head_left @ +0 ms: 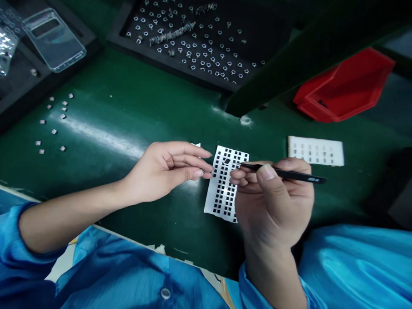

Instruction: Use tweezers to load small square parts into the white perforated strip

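Observation:
My right hand (275, 198) grips black tweezers (283, 172) between thumb and fingers, the tip pointing left. At that tip is a small black square (226, 161), tilted against the rows around it. Beneath lies a white sheet (211, 195) bearing rows of small black squares, partly covered by my right hand. My left hand (167, 169) hovers at the sheet's left edge with its thumb and fingertips brought together. Something tiny and dark shows at the thumb tip, too small to name. A bit of white paper (197, 145) peeks out behind this hand.
Several small metal pieces (54, 132) lie loose on the green table at left. A black tray (115, 36) with many small metal frames stands at the back. A clear phone case (57, 43), a red bin (352, 88), a white block (315, 151) and a dark post (264, 79) surround the work area.

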Demonstrator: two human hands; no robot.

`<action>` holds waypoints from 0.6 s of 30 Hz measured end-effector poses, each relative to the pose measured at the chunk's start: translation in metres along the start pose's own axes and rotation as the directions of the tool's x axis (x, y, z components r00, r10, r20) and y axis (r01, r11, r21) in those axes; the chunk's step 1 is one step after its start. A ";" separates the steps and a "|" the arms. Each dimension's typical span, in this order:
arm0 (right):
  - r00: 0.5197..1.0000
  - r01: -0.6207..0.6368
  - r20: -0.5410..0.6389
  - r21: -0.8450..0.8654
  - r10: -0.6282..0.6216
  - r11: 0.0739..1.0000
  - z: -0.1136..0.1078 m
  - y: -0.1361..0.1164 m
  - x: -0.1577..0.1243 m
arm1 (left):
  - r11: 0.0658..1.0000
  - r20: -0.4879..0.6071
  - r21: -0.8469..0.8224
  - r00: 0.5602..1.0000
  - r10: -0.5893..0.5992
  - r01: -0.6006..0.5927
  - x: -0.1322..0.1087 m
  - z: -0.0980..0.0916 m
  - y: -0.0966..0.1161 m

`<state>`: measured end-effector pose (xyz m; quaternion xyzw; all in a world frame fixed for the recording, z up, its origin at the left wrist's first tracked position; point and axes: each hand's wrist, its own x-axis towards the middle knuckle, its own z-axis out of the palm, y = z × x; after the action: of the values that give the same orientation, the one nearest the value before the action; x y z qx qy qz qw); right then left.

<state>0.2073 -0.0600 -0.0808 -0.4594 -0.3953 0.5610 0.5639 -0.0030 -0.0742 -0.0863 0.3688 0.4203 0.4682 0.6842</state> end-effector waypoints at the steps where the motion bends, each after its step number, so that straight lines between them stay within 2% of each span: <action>1: 1.000 0.007 0.006 0.010 -0.007 1.000 0.001 0.001 0.000 | 1.000 0.002 -0.016 1.000 -0.004 0.004 0.001 0.000 0.000; 5: 0.999 0.037 0.024 0.026 -0.038 0.999 0.004 0.005 -0.001 | 0.988 -0.040 -0.109 0.993 -0.114 0.109 0.004 -0.002 0.000; 9: 0.997 0.041 0.059 -0.009 -0.040 0.999 0.004 0.011 -0.001 | 0.953 -0.106 -0.211 0.965 -0.242 0.216 0.006 0.000 0.002; 18: 0.993 0.013 0.116 -0.078 -0.004 0.997 0.000 0.019 0.000 | 0.941 -0.160 -0.243 0.947 -0.278 0.235 0.006 0.004 0.008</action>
<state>0.2021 -0.0615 -0.0991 -0.4463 -0.4510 0.5682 0.5240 -0.0012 -0.0670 -0.0789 0.1854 0.4741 0.4518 0.7326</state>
